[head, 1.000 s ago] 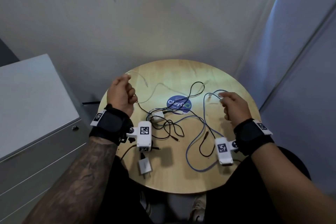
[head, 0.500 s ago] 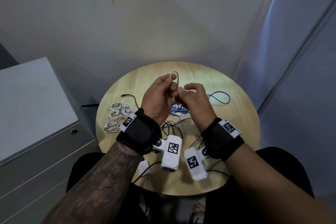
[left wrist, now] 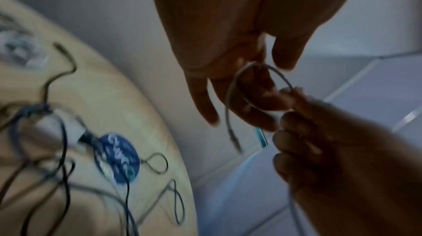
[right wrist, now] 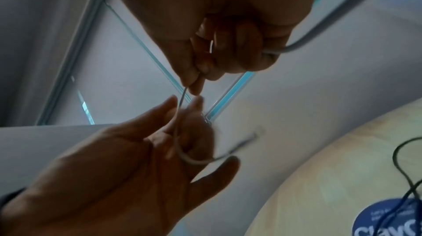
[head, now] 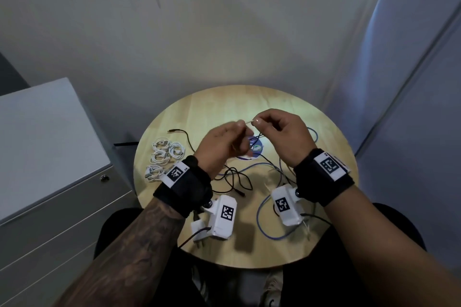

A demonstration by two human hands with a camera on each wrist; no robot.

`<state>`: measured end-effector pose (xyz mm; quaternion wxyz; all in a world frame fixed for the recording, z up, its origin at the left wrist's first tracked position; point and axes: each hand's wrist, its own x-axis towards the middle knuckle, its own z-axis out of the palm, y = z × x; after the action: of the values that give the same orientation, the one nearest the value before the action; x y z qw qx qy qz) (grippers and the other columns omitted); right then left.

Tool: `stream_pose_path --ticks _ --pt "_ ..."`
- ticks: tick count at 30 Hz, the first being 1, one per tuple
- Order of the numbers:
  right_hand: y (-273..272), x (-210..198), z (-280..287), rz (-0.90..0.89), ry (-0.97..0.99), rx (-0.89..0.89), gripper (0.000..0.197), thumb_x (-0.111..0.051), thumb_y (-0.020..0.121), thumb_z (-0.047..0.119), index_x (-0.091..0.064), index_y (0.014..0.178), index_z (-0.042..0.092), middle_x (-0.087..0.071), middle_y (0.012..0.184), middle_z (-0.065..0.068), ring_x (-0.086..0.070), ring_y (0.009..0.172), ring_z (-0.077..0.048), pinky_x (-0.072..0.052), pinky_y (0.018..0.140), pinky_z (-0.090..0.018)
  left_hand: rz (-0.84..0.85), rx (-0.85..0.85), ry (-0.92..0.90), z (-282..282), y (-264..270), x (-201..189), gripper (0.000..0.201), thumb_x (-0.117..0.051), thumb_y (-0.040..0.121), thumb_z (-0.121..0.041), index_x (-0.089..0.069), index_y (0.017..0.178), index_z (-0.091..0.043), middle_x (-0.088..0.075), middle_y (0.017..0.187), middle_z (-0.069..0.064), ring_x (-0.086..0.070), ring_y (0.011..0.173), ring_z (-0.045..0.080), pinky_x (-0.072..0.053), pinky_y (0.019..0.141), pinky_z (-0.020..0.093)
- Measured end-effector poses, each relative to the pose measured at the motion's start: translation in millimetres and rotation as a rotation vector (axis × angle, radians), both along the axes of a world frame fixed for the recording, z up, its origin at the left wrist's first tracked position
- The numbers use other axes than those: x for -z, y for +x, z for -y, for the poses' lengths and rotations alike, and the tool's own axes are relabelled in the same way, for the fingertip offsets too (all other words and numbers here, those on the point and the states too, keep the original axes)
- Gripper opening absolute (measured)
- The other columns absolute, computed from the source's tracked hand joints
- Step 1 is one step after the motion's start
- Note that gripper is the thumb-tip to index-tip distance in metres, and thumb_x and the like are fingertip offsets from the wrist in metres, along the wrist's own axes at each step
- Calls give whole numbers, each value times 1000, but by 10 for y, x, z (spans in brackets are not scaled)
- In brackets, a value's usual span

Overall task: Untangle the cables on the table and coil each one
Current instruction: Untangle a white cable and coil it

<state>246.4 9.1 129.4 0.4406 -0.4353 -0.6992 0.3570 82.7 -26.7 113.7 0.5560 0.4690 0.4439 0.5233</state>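
A thin pale cable (right wrist: 194, 162) is pinched by the right hand (head: 284, 137) above the far middle of the round table (head: 224, 107). It is looped round the left hand's (head: 222, 143) spread fingers.

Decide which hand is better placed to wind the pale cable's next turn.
Right, likely. The right hand pinches the pale cable just beyond the loop, so can carry it round; the left hand, fingers outstretched, carries that loop like a spool.
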Motion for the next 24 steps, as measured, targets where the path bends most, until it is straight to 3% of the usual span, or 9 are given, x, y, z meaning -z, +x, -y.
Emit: stream_pose_path --ticks 2,3,7,9,12,15,17,21,24 --pt "23 40 -45 29 23 37 10 -66 92 22 -71 84 19 -67 77 -3 -53 68 -13 -45 68 -26 102 93 -115 52 6 -10 31 -44 103 -28 -58 83 -9 -32 56 -2 -33 49 13 -49 57 24" --pt "38 69 -64 36 30 62 10 -66 92 23 -70 84 20 -67 76 -1 -53 68 -13 -45 67 -25 124 117 -150 63 4 5 31 -43 104 -26 -57 82 -9 -28 56 -4 -27 48 11 -44 55 20" --pt "107 264 -143 -72 -4 161 6 -66 92 22 -71 88 20 -71 87 7 -61 81 -7 -47 76 -18 319 213 -227 142 -30 50 28 -38 99 -19 -58 83 -8 -26 52 -6 -25 43 11 -46 78 33" --pt "96 413 -147 -33 -27 151 7 -66 92 25 -72 89 23 -71 88 8 -62 83 -8 -48 78 -22 458 253 -228 179 -55 57 25 -35 95 -15 -58 88 -7 -27 53 -6 -26 45 10 -46 68 33" --pt "13 694 -41 99 -97 77 11 -62 94 29 -70 86 31 -68 78 11 -60 75 -7 -49 74 -27 560 206 -191 203 -49 74 23 -36 92 -8 -58 98 -6 -39 63 -2 -40 55 12 -45 61 29" --pt "-70 884 164 249 -134 -108 14 -58 95 29 -70 89 26 -63 69 4 -55 67 -10 -50 73 -34 606 9 -162 159 -60 191 20 -39 100 -5 -59 103 -2 -64 76 6 -66 73 19 -58 73 32" --pt "-105 893 301 371 -131 -247 18 -56 97 33 -71 95 23 -63 70 -3 -52 65 -9 -48 71 -32 626 -114 -145 130 -89 310 20 -40 102 -7 -58 103 -1 -71 83 9 -72 83 22 -59 80 33" --pt "-100 688 438 499 -82 -300 25 -56 91 41 -60 67 34 -61 66 6 -56 66 -10 -49 70 -35 401 -282 -83 101 -185 557 18 -42 102 -4 -60 99 -2 -72 77 5 -72 78 20 -57 77 29" --pt "-28 417 407 283 -136 -205 20 -64 85 27 -64 65 27 -65 66 7 -56 64 -5 -48 67 -28 93 -246 -46 145 -203 625 19 -44 100 -1 -64 97 -1 -67 73 7 -67 67 19 -54 73 30"
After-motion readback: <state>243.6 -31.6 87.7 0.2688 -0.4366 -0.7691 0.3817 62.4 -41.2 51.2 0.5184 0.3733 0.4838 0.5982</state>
